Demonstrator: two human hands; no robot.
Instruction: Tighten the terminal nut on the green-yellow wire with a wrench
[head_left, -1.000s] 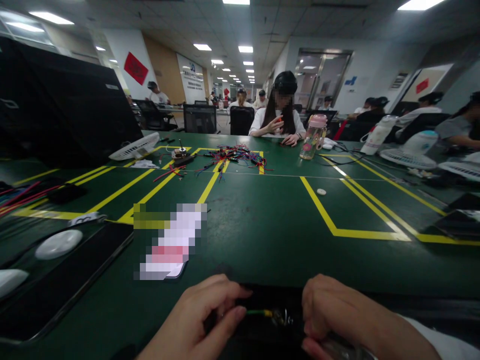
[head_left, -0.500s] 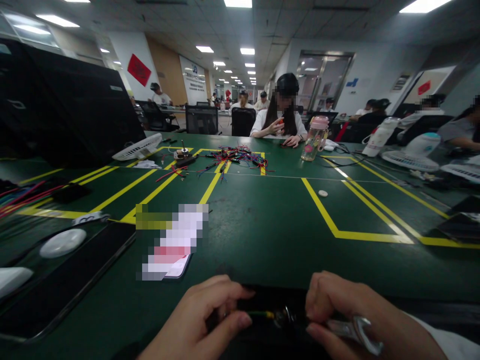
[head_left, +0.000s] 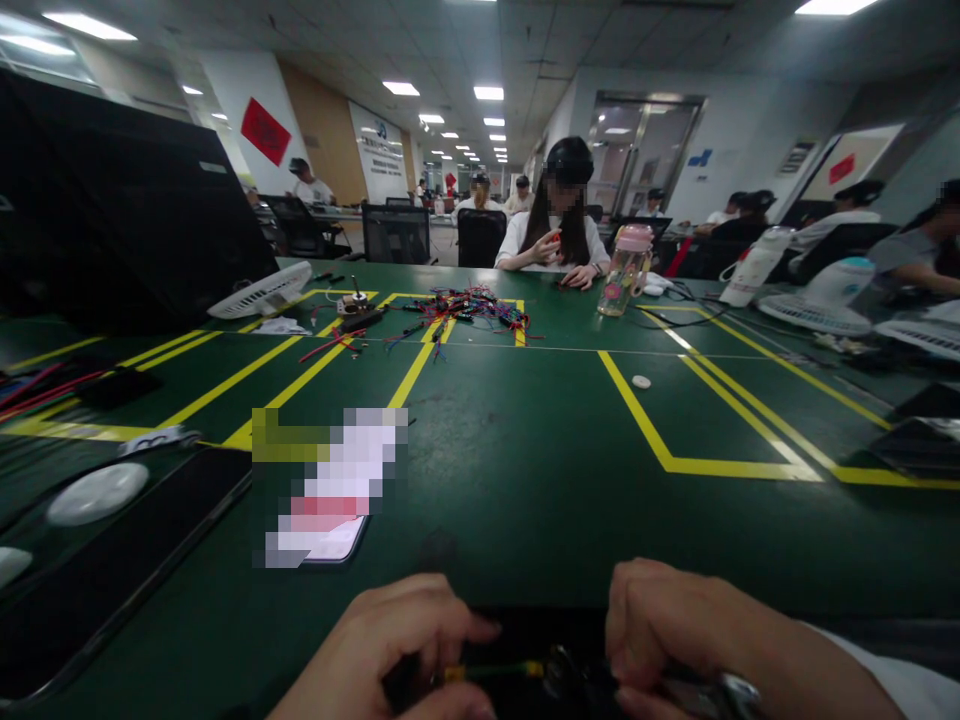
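Between both hands (head_left: 525,650), green-yellow wire (head_left: 495,670), metal wrench (head_left: 705,692).

Both hands lower in view than before, nearer the bottom edge. Left hand (head_left: 397,655) slid down, thumb and forefinger now pinching the green-and-yellow wire (head_left: 491,671) closer to its end. Right hand (head_left: 675,640) curled tighter over the wrench (head_left: 720,692); open wrench head, plain half a second ago, now mostly hidden, only a bit of metal showing. Wire and small metal fitting (head_left: 559,668) dropped lower too.
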